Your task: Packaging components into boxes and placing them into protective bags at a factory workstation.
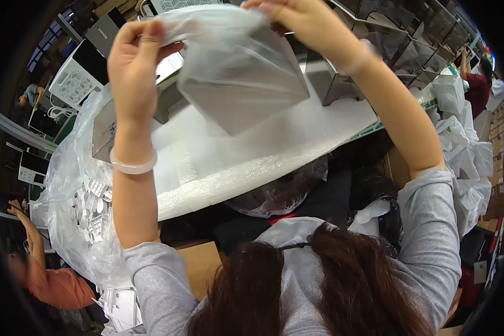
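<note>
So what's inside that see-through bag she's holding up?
A flat grey metal piece sits inside the clear plastic bag, showing through it. Both hands, left and right, pinch the bag's top edge. The bag's crumpled top blurs the piece's upper edge.

The right hand [297, 17] is cut off by the top edge, fingertips unseen. The clear plastic bag [235, 67] veils the grey metal piece [246, 101] inside, and the worktop [274, 145] hides the person's lap.
</note>
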